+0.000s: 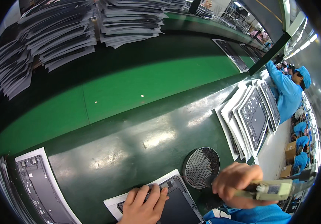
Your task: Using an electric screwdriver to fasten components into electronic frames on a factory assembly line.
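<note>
My left hand (144,204) lies on the top edge of a dark flat device panel (178,203), its fingers slightly apart. The panel rests on a white sheet (110,204) at the near edge of the bench. To the right, my right hand (239,183) is closed round a pale yellow-green electric screwdriver (274,190), held above the bench; its tip is hidden. Just left of that hand is a round dish (196,170) with a perforated grid floor. Small dark pieces, apparently screws, are heaped along its right side.
A similar panel (41,190) on white backing lies at left, beside a stack (9,186). More stacked panels (255,115) stand at right. Beyond the green belt (130,86) rise tall piles (130,22). A person in blue (287,89) works at far right.
</note>
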A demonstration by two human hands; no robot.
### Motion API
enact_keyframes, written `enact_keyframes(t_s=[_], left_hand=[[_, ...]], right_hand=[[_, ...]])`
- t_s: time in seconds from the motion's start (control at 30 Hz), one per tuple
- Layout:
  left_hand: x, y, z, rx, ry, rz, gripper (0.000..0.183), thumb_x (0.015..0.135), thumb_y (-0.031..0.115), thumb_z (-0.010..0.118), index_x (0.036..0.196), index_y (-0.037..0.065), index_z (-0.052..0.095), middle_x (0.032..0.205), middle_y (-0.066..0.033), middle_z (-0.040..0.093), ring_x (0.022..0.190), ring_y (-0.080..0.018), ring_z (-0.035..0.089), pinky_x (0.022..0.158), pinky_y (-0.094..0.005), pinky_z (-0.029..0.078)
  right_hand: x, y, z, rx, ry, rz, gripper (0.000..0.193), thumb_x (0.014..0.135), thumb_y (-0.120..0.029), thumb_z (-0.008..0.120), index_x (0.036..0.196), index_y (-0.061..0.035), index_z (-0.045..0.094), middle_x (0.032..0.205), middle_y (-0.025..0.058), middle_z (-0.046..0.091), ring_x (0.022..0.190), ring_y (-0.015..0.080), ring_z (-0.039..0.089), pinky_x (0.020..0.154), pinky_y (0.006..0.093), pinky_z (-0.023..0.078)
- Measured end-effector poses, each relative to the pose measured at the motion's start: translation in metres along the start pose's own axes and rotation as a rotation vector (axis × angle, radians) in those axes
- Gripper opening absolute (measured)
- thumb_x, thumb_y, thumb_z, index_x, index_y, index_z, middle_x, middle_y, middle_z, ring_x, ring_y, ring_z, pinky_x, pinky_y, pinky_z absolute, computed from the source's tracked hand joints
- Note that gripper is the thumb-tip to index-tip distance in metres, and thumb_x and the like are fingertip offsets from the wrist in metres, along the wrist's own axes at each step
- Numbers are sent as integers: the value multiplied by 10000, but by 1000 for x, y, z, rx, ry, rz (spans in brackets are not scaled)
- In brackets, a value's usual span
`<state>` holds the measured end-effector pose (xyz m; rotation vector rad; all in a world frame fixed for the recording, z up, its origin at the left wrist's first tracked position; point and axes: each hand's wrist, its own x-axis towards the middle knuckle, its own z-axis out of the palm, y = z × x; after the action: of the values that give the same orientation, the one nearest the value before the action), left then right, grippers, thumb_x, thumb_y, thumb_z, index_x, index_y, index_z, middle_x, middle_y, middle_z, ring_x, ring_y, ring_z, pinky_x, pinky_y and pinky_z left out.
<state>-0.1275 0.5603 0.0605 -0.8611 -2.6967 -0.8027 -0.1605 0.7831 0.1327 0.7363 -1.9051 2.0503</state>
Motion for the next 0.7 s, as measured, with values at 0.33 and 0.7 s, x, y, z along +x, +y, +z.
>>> enact_keyframes(t_s=[0.33, 0.7], left_hand=[[-3, -2, -3, -36, 21, -1, 327, 809, 171, 672, 1108, 38, 677, 1117, -88, 583, 1078, -271, 527, 870, -399, 427], [5, -7, -17, -73, 3, 42, 306, 816, 161, 647, 1083, 15, 686, 1100, -92, 586, 1055, -261, 532, 870, -394, 428]], right_hand=[[-4, 34, 38, 256, -80, 26, 85, 883, 30, 639, 934, 77, 590, 635, 124, 595, 559, 274, 611, 571, 412, 542], [-5, 36, 50, 209, -5, 101, 258, 892, -158, 685, 933, 81, 596, 615, 126, 588, 535, 247, 596, 595, 392, 549]])
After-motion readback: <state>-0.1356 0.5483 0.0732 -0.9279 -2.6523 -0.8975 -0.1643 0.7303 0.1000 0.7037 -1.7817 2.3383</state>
